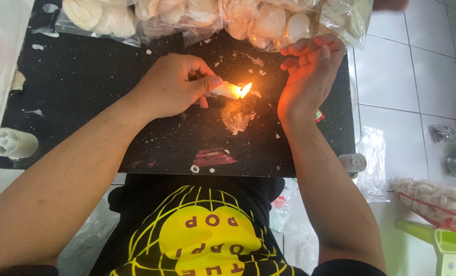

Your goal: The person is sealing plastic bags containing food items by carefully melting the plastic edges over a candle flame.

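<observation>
**Holding a lit candle over a black table**

Gripping a short white candle (224,90) near the middle of the frame, the left hand (172,84) is curled around its lower end, thumb pressed along the top. The candle lies almost level, pointing toward the right of the frame, and a small orange flame (245,90) burns at its tip. Just below the flame a pale patch of wax (235,118) sits on the black table (75,87), with small white specks scattered about it.

The right hand (307,76) stands on its edge just right of the flame, palm turned toward it, fingers bent loosely and grasping nothing. It does not touch the candle.

Along the top edge of the frame clear bags of pale round crackers (197,15) lie on the far side of the table; the fingertips of the right hand are close beneath one of them. A red smear (212,157) marks the table near its lower edge. At the lower right, on the white tiled floor (417,76), lies another bag of crackers (435,200) next to a green stool (445,245). A black shirt with a yellow print (202,235) fills the bottom centre.
</observation>
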